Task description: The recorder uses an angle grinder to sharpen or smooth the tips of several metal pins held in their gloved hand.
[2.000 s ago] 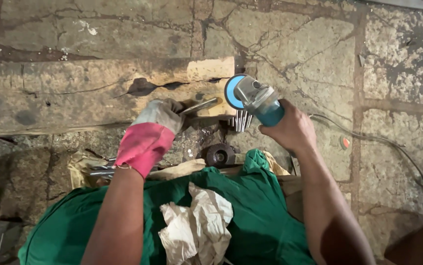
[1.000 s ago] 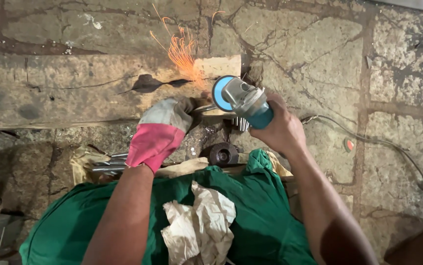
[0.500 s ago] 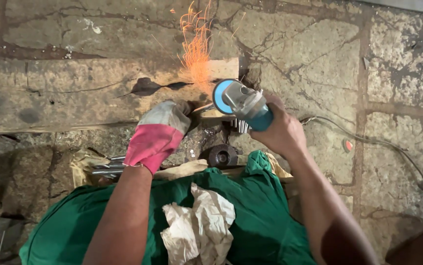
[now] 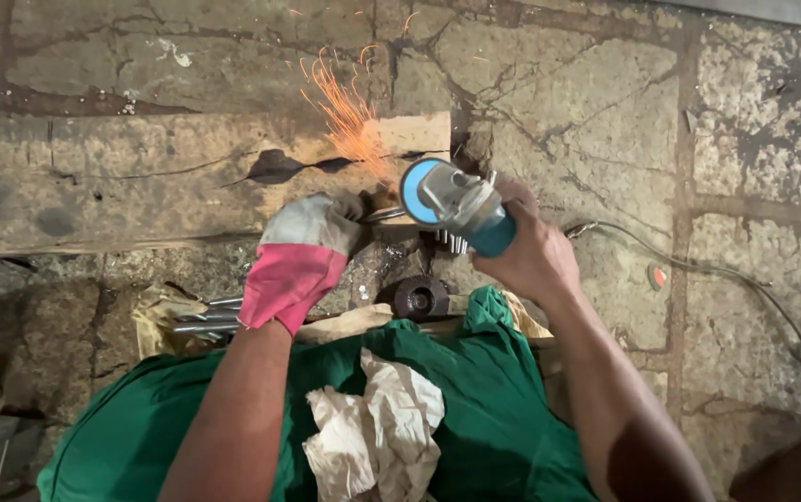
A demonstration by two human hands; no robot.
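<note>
The gloved left hand [image 4: 300,253] pins a metal rod [image 4: 384,215] steady on the wooden beam's [image 4: 140,181] end — the right hand [image 4: 535,256] grips the grinder [image 4: 456,204], its sparks [image 4: 345,112] flying away.

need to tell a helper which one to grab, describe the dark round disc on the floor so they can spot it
Start at the long wooden beam, then come down past the angle grinder in the right hand. The disc lies just below it, by the green cloth; it is the only dark, ridged round piece there.
</note>
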